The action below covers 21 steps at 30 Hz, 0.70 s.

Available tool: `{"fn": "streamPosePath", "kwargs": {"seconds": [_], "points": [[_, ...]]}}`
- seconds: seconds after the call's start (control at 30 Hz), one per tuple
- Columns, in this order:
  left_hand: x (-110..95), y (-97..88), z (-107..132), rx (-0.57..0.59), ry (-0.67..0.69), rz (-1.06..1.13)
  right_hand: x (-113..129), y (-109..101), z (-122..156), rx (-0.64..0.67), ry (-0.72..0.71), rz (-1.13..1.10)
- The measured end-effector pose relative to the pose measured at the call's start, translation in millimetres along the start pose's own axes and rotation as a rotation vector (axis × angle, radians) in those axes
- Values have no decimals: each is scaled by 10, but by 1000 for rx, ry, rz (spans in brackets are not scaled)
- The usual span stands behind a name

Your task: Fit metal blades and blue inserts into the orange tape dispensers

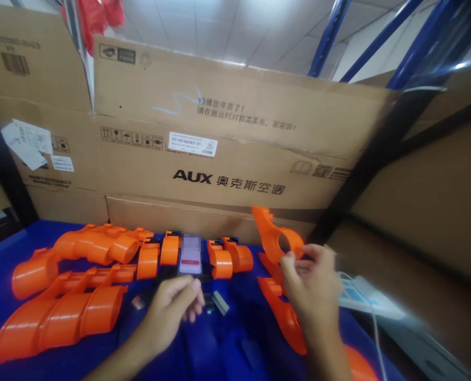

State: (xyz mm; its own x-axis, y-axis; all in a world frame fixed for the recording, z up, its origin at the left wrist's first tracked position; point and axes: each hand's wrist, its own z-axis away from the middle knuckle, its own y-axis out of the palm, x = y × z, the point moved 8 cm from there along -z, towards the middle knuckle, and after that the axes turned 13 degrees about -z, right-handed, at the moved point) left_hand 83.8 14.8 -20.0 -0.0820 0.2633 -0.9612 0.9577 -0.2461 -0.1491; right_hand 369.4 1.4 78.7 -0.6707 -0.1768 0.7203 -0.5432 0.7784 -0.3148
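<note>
My right hand (312,278) pinches the rim of an orange plastic tape dispenser (273,238), a ring with a long toothed arm pointing up and left. Below it, more orange dispensers (283,315) lie on the blue surface, partly hidden by the hand. My left hand (175,301) is over the middle of the surface with its fingers curled in; whatever they may hold is hidden. Just beyond it a phone (190,254) leans upright. Close to its fingertips lies a small grey strip (220,302).
Rows of orange dispensers (61,317) lie at the left on the blue surface (140,349). Dispensers with dark fittings (221,262) flank the phone. A large cardboard box (235,159) forms the back wall. At right are a white cable (375,333) and a dark rack post (358,169).
</note>
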Motion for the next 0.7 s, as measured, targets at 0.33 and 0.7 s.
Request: {"fn": "streamPosePath", "kwargs": {"seconds": [0.33,0.7], "points": [[51,-186,-63,-238,-81,334,672,447,817,396,-374,-605],[210,-284,-14,-391,-238,620,949,657,1220,820,-644,-492]]}}
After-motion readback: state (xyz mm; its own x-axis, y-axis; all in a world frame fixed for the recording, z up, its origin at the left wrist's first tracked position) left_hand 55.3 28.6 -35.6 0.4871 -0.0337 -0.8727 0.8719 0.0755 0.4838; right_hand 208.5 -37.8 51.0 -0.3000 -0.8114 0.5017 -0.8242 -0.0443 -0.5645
